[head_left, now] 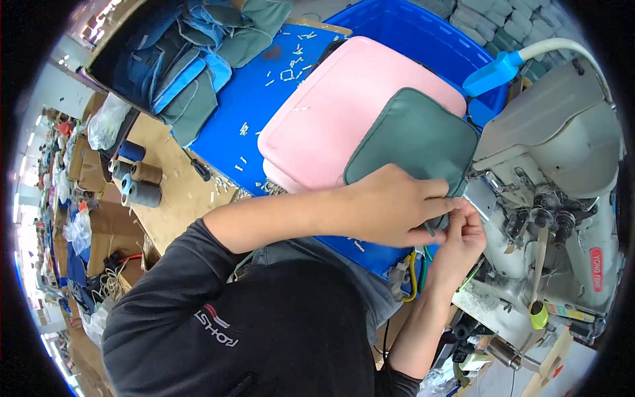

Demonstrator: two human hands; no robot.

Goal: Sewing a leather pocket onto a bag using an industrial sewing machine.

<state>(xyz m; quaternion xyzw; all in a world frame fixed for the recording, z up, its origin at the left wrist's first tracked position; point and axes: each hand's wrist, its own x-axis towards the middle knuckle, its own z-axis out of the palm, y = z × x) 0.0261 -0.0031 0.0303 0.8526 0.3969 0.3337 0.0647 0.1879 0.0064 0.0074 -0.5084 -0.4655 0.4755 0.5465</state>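
A dark green fabric piece point(420, 139) with rounded corners and a corded edge lies on top of a pink lid-like panel point(331, 99). My left hand point(400, 205) reaches across from the left, its fingers closed on the near right corner of the fabric piece. Right beside it, my right hand point(462, 239) pinches at the same corner, with thumb and fingertips together. A short dark end of cord or fabric pokes out below my left fingers. The fingertips hide the exact spot they grip. Both hands are close to the metal plate of a sewing machine point(479, 198).
The machine's pale body point(552, 132) fills the right side, with a blue-ended hose point(493, 74) over it. A blue bin point(403, 26) stands behind. Stacked green and blue pieces point(192, 79) sit at the far left, near thread spools point(144, 194). Scraps litter the blue table point(241, 126).
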